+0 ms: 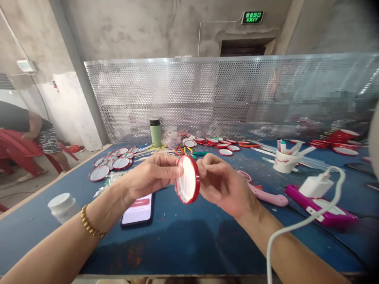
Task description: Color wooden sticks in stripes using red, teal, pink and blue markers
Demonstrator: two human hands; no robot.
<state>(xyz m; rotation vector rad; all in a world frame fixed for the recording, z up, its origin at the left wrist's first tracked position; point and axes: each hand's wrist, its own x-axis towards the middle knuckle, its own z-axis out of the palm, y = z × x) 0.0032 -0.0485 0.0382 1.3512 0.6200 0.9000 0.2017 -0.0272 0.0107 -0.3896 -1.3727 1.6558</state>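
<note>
1. The disc (189, 183), red-edged with a pale, glossy face, is held up on edge between the two hands, above the table (177, 248).
2. The left hand (155, 171) pinches it by the edge nearest that hand: the thumb lies over the border of the face, with the fingers behind.
3. The right hand (223, 183) is half curled just beside the opposite edge, thumb and forefinger drawn together. Whether those fingertips touch the disc or grip something small behind it, I cannot tell.
4. It looks light, since one pinch seems enough to carry it.
5. The body is probably stiff: the outline appears round and flat, with no sag beyond the left thumb.
6. The shiny face is likely slippery and quick to smudge; if it is glass or thin plastic, it could crack or scratch when dropped.
7. The red rim (196, 187) should give the surest hold: pinch from opposite sides and keep thumbs off the middle of the face.
8. Below the left hand lies a phone (137, 215), a hard thing to drop it on; outward from the right hand is a pink handle (271, 197).
</note>
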